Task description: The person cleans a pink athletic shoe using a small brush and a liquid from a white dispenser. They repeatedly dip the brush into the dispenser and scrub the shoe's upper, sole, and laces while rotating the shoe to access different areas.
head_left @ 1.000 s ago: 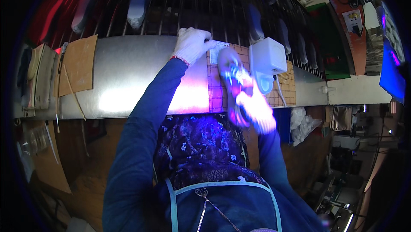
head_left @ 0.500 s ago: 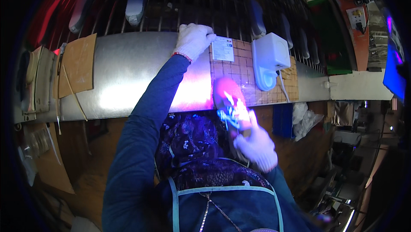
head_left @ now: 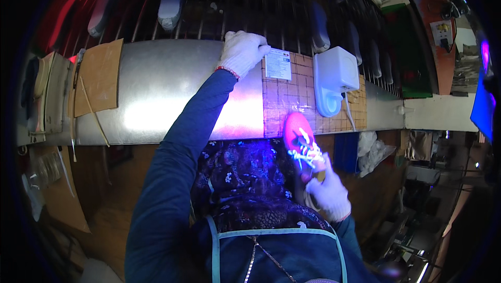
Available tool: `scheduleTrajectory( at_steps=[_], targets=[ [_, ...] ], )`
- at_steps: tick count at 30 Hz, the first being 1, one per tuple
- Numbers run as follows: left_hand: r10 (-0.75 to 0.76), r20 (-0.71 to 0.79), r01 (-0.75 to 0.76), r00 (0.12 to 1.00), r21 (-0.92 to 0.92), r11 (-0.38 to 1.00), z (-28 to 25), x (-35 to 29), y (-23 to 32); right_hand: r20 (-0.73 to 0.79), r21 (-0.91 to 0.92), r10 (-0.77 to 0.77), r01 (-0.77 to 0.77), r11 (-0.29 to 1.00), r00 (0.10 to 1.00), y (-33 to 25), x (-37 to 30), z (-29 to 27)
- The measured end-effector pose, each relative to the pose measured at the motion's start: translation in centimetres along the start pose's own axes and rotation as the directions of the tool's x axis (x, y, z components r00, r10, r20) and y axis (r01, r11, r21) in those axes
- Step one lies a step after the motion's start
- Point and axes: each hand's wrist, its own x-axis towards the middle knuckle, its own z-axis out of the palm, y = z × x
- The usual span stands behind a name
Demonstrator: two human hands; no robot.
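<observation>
My right hand (head_left: 330, 194), in a white glove, is closed round the heel end of a sneaker (head_left: 298, 127) with a pinkish-red toe and brightly lit laces. The shoe points away from me at the counter's near edge, over my patterned apron. My left hand (head_left: 241, 52), also gloved in white, rests at the far edge of the metal counter (head_left: 172, 84). Its fingers are curled; whether anything is in them is hidden. Beside its thumb a white printed label (head_left: 278, 64) lies on a brown sheet with a dark grid (head_left: 282, 95).
A white plastic device (head_left: 336, 71) with a cord stands right of the label. Beyond the counter, several pale shoe soles (head_left: 175, 1) lie on a rack of metal bars. Brown cardboard (head_left: 99, 82) and a thin stick (head_left: 93, 108) are at left. A plastic bag (head_left: 371, 152) hangs at right.
The sneaker in my right hand has moved right and a little toward me. My left hand stays at the counter's far edge, while the whole view has shifted slightly.
</observation>
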Motion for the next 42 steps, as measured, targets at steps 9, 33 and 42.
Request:
scheduleTrajectory(
  at_steps=[9,33,42],
  targets=[
    [0.019,-0.035,-0.019,0.999,0.0,1.0,0.1,-0.1,-0.4,-0.062,0.508,-0.404,0.378,0.774,0.913,-1.9,12.5,-0.7],
    [0.04,0.014,-0.039,0.999,-0.018,0.999,0.2,0.4,-0.8,0.073,-0.098,-0.319,0.325,0.941,0.945,-5.3,4.6,-0.9],
    [0.038,0.046,-0.036,0.998,-0.037,0.999,-0.4,0.3,-0.7,-0.205,0.192,-0.411,0.448,0.873,0.888,-10.6,18.6,-2.2]
  ],
)
